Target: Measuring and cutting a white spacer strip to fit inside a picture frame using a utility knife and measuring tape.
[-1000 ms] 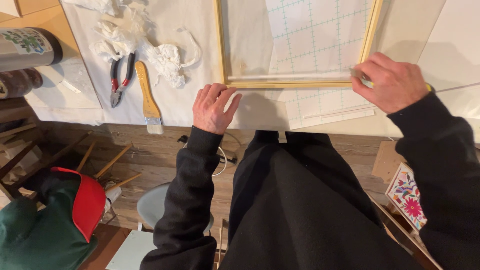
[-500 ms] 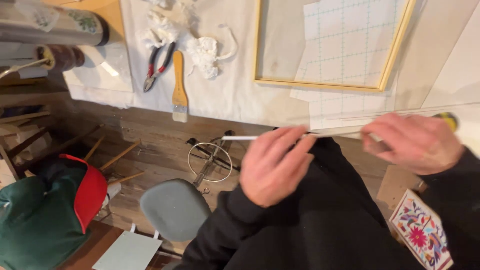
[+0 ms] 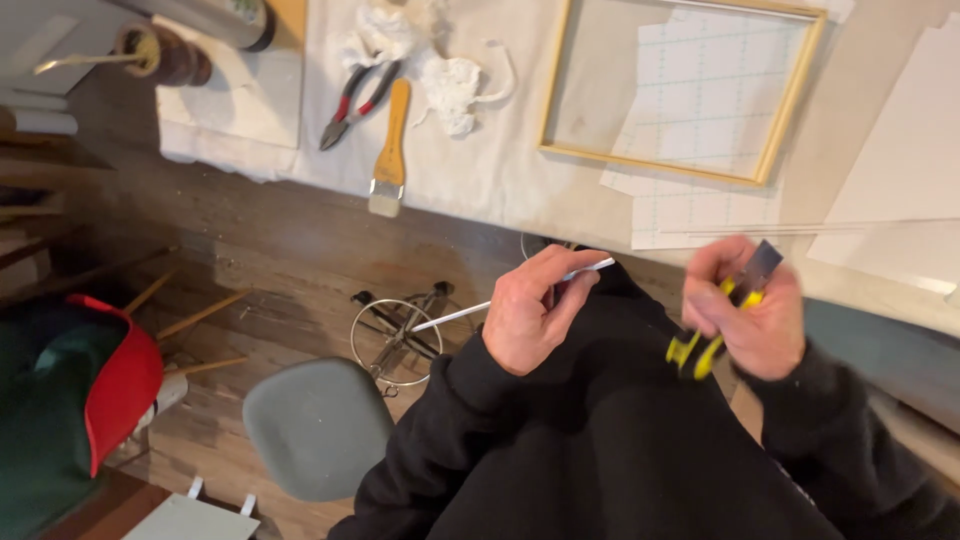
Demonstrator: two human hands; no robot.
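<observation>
Left hand (image 3: pixel 530 320): closed on a thin white strip (image 3: pixel 500 300), held near the body, off the bench (image 3: pixel 500 170). Right hand (image 3: pixel 750 315): gripping a yellow-and-black utility knife (image 3: pixel 725 315), blurred, just right of the strip. Far, on the bench: wooden frame (image 3: pixel 680 170) over gridded paper (image 3: pixel 700 90); left of it, brush (image 3: pixel 390 150), red-handled pliers (image 3: pixel 355 105), crumpled white rag (image 3: pixel 450 85).
</observation>
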